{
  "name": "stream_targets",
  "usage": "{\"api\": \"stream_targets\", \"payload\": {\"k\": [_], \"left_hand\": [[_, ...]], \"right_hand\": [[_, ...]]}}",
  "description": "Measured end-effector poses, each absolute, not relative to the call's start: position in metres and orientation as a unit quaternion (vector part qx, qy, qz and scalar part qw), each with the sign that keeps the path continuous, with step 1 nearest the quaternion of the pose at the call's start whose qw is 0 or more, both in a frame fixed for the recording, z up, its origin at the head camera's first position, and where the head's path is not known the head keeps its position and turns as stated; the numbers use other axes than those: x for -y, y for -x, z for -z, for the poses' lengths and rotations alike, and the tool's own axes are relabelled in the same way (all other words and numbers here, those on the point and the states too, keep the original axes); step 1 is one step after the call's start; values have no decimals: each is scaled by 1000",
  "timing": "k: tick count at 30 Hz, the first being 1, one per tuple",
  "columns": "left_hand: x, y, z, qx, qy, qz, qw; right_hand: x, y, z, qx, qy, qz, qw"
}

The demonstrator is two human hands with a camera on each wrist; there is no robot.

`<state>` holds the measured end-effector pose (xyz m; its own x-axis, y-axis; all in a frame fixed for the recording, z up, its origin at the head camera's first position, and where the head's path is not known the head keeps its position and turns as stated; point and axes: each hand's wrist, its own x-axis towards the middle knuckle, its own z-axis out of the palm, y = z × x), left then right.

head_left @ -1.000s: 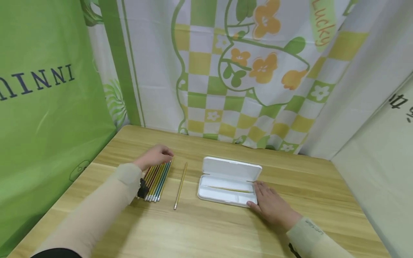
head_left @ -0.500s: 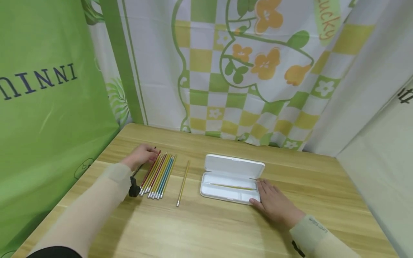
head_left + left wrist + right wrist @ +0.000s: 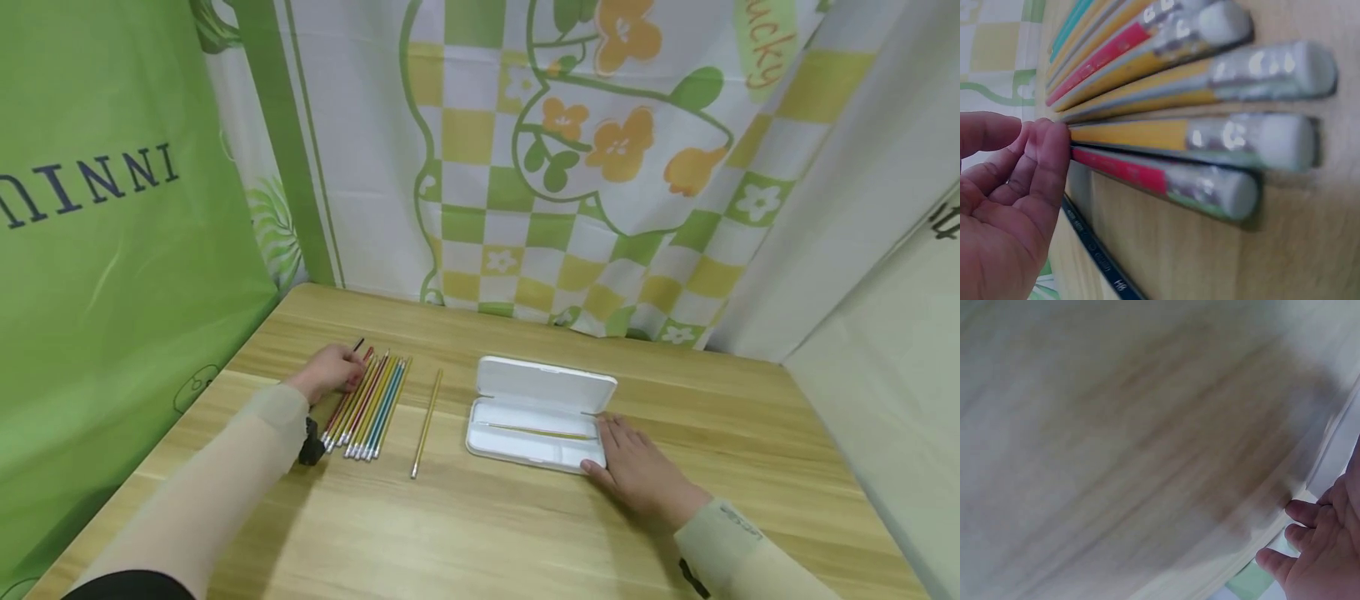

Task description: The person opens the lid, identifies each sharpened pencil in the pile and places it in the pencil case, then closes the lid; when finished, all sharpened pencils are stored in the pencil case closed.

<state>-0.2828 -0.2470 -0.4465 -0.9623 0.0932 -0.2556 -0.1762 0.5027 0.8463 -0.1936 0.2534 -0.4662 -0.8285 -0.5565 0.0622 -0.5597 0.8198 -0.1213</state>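
Observation:
My left hand (image 3: 328, 372) is at the left side of a row of pencils (image 3: 382, 408), red, yellow and teal with white erasers. Up close in the left wrist view, its fingertips touch the outer red pencil (image 3: 1119, 167) and the yellow pencil (image 3: 1129, 134) beside it, thumb held apart. A dark HB pencil (image 3: 1100, 253) lies slantwise under that hand. With fingers extended, my right hand (image 3: 643, 477) rests against the right end of a white pencil case (image 3: 543, 382), its lid raised. Inside the case lies one yellow pencil (image 3: 538, 432).
A single yellow pencil (image 3: 426, 427) lies between the row and the case on the wooden table (image 3: 480, 533). A patterned curtain (image 3: 555, 275) hangs along the far edge, and a green cloth (image 3: 112, 275) borders the left side.
My left hand has moved from the far tips of the row to its left side, exposing the pencils and a dark pencil tip. The right hand stays at the case.

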Motion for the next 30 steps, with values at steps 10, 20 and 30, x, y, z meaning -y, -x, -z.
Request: {"api": "stream_targets", "payload": {"k": [10, 20, 30], "left_hand": [[254, 289, 451, -882, 32, -452, 131], [249, 294, 448, -939, -4, -332, 92], [242, 292, 441, -960, -39, -265, 81]], "right_hand": [[-254, 197, 474, 951, -301, -69, 21], [-258, 199, 480, 943, -318, -73, 62], [-254, 196, 473, 949, -305, -72, 36]]}}
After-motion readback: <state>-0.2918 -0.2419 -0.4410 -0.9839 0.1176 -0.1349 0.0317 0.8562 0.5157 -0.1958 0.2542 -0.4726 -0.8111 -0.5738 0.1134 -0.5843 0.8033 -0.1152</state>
